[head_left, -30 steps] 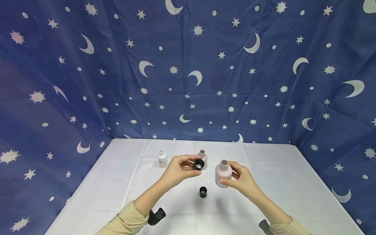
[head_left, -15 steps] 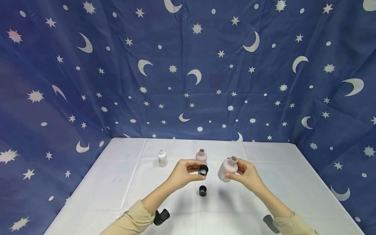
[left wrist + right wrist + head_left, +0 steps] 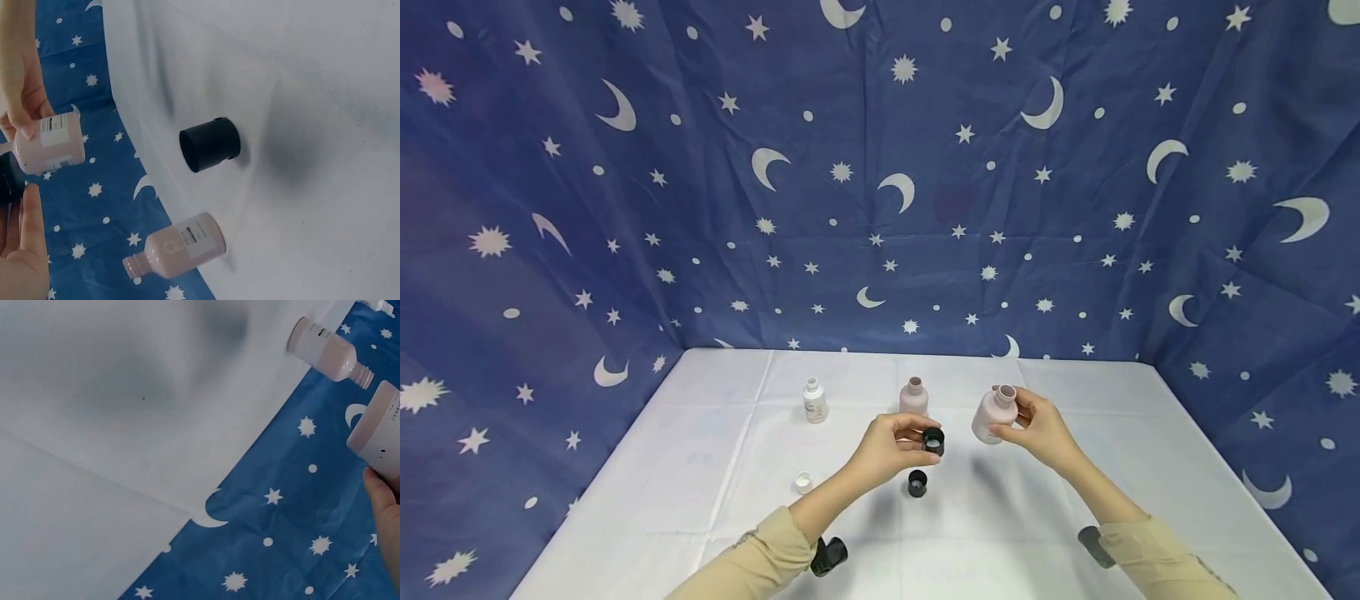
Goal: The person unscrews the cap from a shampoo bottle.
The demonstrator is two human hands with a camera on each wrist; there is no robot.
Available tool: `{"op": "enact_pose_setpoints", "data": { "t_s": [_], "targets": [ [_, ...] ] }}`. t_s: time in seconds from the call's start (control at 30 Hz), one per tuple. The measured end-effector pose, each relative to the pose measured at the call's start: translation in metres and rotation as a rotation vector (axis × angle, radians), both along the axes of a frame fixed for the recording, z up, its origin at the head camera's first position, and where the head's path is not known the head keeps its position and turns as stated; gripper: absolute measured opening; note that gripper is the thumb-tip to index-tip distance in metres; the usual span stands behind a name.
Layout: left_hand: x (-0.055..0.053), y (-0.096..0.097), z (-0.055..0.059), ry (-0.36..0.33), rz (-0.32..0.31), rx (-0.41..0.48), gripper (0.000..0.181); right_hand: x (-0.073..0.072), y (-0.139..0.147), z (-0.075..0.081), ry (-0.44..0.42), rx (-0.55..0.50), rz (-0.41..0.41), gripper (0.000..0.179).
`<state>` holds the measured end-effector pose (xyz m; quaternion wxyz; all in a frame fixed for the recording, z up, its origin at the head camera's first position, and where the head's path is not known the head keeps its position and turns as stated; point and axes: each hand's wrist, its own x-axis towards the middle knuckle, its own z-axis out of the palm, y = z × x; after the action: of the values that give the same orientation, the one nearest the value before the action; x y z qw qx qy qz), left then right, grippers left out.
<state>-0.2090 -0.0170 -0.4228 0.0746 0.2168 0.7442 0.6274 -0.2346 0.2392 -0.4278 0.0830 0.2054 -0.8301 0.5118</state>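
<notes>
My left hand (image 3: 887, 450) pinches a black bottle cap (image 3: 933, 441) between thumb and fingers, its hollow side showing. To the right, my right hand (image 3: 1043, 429) grips an uncapped pink bottle (image 3: 995, 417) above the table, slightly tilted with its neck up and to the right. The cap and this bottle are apart in the head view. Behind the left hand stands a second uncapped pink bottle (image 3: 913, 396), its label visible in the left wrist view (image 3: 187, 245). A second black cap (image 3: 917, 483) sits on the table below the left hand, hollow side up.
A small white bottle (image 3: 815, 401), also uncapped, stands at the back left. Its likely match, a white cap (image 3: 803, 482), lies near the left forearm. White cloth covers the table (image 3: 700, 467); a blue star-patterned curtain (image 3: 880, 167) hangs behind it.
Both hands have moved right, the left one with its black cap lower and the right one with its pink bottle higher. The white cap has come out from behind the left arm.
</notes>
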Motion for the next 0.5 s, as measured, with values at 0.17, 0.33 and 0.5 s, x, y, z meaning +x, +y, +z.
{"op": "enact_pose_setpoints", "data": {
  "t_s": [0.17,0.33,0.5],
  "targets": [
    [-0.003,0.009,-0.007,0.000,0.013,-0.027,0.038,-0.012,0.006,-0.007,-0.016,0.048,-0.003,0.059],
    [-0.005,0.021,-0.006,0.006,-0.009,-0.006,0.038,-0.025,0.017,-0.011,-0.024,0.102,-0.010,0.056],
    [-0.007,0.034,-0.006,0.031,-0.013,0.016,0.037,-0.038,0.026,-0.013,0.014,0.141,0.005,0.053]
  ]
}}
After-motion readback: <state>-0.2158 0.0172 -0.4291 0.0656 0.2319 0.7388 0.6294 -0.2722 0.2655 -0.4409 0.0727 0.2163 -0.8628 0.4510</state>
